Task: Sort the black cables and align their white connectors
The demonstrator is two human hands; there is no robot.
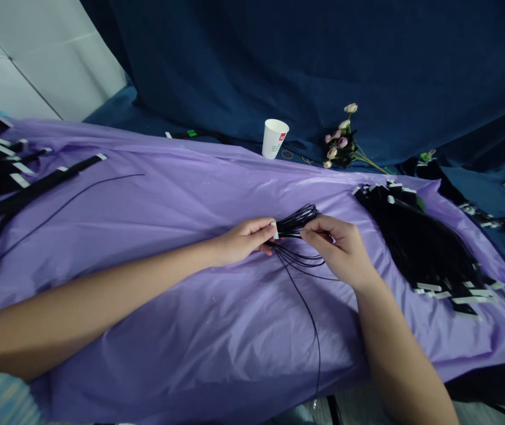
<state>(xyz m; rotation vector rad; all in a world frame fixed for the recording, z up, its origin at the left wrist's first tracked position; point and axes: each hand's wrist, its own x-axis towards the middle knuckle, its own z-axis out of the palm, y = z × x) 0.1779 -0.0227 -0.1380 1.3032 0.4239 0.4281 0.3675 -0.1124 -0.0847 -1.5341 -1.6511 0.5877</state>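
A bundle of thin black cords (294, 224) with a white band at its left end lies between my hands, above the purple sheet (182, 212). My left hand (252, 241) pinches the banded end between thumb and fingers. The fingers of my right hand (334, 245) are closed on cords at the bundle's right end. Several cords loop out below, and one long strand (310, 313) hangs down toward the sheet's front edge.
Black strips with white ends lie in piles at the left (9, 212) and right (420, 248) of the sheet. Behind it stand a white paper cup (274, 139) and artificial flowers (341, 141), before a dark blue cloth (243, 59).
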